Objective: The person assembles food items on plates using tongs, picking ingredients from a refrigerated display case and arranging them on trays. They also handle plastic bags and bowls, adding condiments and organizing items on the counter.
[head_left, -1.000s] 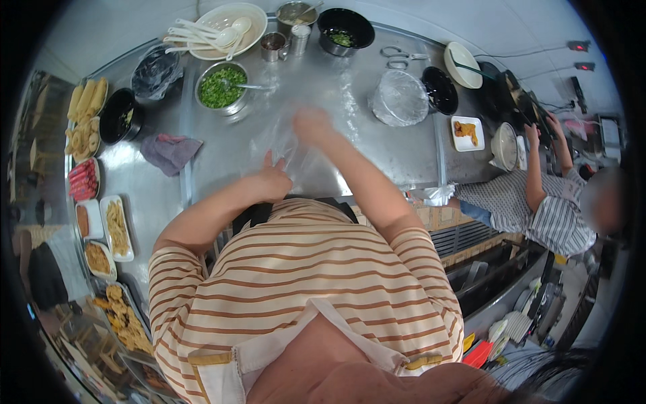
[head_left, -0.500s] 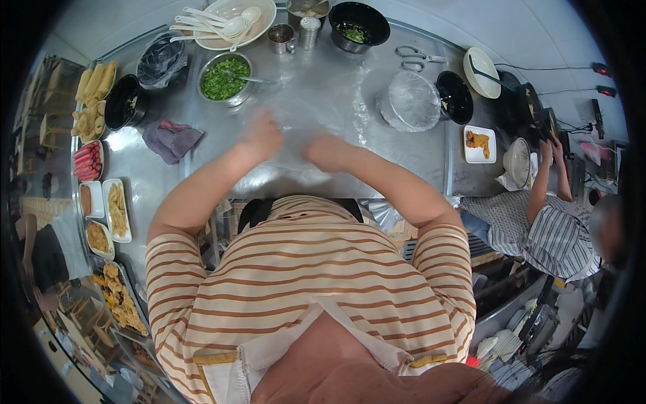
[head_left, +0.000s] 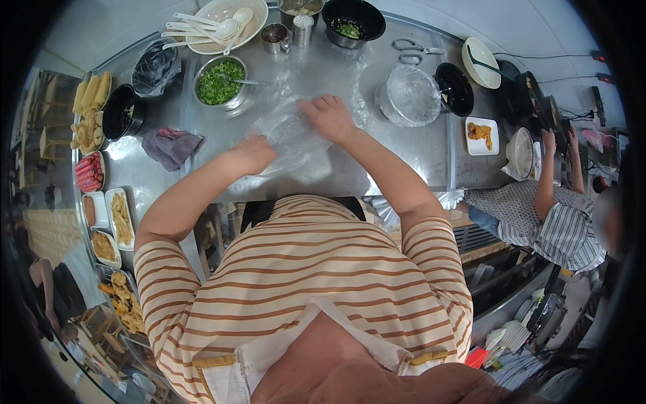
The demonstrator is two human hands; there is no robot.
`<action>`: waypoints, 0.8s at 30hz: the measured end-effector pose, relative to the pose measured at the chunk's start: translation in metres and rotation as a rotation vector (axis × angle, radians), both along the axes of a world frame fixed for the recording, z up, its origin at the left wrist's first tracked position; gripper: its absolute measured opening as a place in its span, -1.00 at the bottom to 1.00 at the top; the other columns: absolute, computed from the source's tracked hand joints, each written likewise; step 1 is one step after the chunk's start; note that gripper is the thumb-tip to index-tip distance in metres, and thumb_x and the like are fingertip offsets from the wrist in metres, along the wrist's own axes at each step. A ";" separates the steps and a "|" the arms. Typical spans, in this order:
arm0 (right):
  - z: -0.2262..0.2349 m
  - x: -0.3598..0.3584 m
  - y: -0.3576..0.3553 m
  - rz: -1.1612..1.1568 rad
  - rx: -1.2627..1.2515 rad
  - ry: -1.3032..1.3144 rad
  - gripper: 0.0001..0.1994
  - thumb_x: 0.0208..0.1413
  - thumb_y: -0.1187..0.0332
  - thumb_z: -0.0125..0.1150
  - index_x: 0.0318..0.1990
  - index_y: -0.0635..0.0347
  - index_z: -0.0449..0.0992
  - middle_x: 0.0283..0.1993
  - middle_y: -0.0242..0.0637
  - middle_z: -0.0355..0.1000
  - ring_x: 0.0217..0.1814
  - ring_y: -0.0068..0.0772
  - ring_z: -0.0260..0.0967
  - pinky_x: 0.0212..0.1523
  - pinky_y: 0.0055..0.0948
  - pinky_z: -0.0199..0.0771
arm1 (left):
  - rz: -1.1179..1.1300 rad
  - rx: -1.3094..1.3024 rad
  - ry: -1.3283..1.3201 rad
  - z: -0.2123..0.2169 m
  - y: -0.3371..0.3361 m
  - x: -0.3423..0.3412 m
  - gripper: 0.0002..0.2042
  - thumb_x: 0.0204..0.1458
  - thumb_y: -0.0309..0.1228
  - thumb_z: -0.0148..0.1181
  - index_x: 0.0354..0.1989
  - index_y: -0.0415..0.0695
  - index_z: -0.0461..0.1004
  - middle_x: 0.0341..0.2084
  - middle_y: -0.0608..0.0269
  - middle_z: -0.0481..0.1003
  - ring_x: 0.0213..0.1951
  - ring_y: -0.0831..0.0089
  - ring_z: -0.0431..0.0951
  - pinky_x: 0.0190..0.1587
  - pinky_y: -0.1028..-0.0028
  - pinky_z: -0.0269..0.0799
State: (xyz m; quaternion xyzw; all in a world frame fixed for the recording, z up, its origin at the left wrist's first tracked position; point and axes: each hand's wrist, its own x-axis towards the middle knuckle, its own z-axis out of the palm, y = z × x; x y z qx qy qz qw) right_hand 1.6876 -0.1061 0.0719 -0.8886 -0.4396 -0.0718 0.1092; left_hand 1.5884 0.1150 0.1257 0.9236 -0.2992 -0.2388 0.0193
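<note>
A clear plastic bag (head_left: 293,140) is stretched between my two hands, over the near middle of the steel table (head_left: 410,161). My left hand (head_left: 253,153) is closed on its near left side. My right hand (head_left: 328,117) grips the far right side, fingers bent over the film. Beyond my left hand stands a metal bowl of chopped green onion (head_left: 221,82) with a spoon in it. To the right of my right hand is a bowl lined with clear plastic (head_left: 410,98).
A purple cloth (head_left: 171,148) and black bowl (head_left: 122,113) lie left, near trays of fried food (head_left: 120,217). Scissors (head_left: 412,51), a black bowl with greens (head_left: 352,24) and a plate of spoons (head_left: 199,43) stand far. Another person (head_left: 538,215) works at right.
My hands have moved apart: the right one went farther away, the left one slightly nearer and to the left. The bag, blurred before, now shows stretched between them.
</note>
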 end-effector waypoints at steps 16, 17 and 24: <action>-0.002 -0.018 -0.037 0.118 -0.021 0.354 -0.69 -0.20 0.44 0.11 -0.20 -0.02 0.47 -0.46 -0.26 0.43 -0.30 -0.18 0.35 -0.14 -0.26 0.24 | -0.169 -0.243 -0.539 -0.027 0.027 0.062 -0.80 -0.14 -0.46 0.05 -0.29 -0.07 0.49 -0.34 0.34 0.48 -0.05 0.33 0.36 0.13 0.24 0.09; 0.010 -0.020 -0.031 0.084 0.016 0.352 -0.69 -0.19 0.43 0.11 -0.18 -0.04 0.47 -0.45 -0.27 0.43 -0.30 -0.19 0.35 -0.14 -0.24 0.22 | -0.202 -0.257 -0.589 -0.023 0.017 0.057 -0.80 -0.14 -0.47 0.05 -0.29 -0.07 0.49 -0.34 0.34 0.48 -0.04 0.32 0.36 0.15 0.23 0.08; 0.001 -0.017 -0.014 -0.109 -0.227 0.085 -0.63 -0.19 0.44 0.11 -0.12 -0.05 0.46 -0.41 -0.39 0.47 -0.25 -0.25 0.34 -0.10 -0.09 0.10 | -0.237 -0.220 -0.311 -0.053 0.001 0.039 -0.92 -0.20 -0.48 0.06 -0.49 -0.11 0.47 -0.42 0.26 0.43 -0.18 0.26 0.34 -0.01 0.19 0.22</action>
